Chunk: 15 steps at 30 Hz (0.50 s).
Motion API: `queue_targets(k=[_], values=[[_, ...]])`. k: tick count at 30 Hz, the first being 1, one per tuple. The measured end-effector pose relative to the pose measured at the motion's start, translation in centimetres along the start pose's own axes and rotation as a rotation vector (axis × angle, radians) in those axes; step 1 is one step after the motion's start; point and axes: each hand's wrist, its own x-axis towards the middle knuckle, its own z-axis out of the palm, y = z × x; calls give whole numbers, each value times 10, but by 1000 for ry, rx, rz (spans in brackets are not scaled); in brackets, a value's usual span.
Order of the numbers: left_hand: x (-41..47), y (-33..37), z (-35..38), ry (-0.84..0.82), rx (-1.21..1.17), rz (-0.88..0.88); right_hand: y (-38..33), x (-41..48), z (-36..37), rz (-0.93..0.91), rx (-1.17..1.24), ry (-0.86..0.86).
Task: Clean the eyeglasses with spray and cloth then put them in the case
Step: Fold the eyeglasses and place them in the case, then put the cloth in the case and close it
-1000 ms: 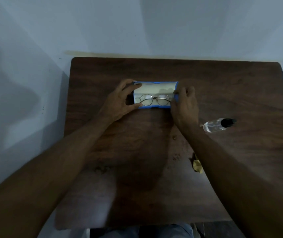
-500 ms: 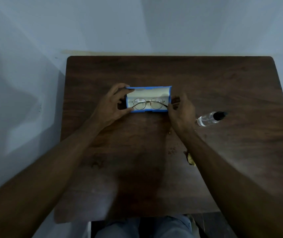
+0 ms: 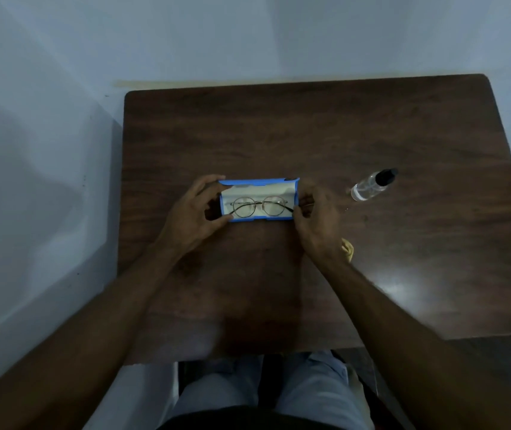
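My left hand (image 3: 190, 220) grips the left end of the open blue case (image 3: 257, 183), my right hand (image 3: 319, 225) its right end, fingers curled; the eyeglasses (image 3: 243, 207) lie inside.

Dim bluish light, soft glare on the worktop (image 3: 403, 287) right of the fingers, arm shadows below, edges bowed, forearms blurred

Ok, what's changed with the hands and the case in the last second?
The right hand has slid off the right end of the open blue glasses case and sits beside it; its grip is unclear. The left hand still holds the left end, the round wire-framed eyeglasses still lie inside, and the clear spray bottle still lies on its side.
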Motion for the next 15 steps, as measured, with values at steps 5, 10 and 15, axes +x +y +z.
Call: queue_targets(k=[5, 10, 15], values=[[-5, 8, 2, 10, 25, -36, 1, -3, -2, -4, 13, -30], [-16, 13, 6, 58, 37, -76, 8, -8, -11, 15, 38, 5], [-29, 25, 10, 132, -42, -156, 25, -17, -44, 91, 63, 116]])
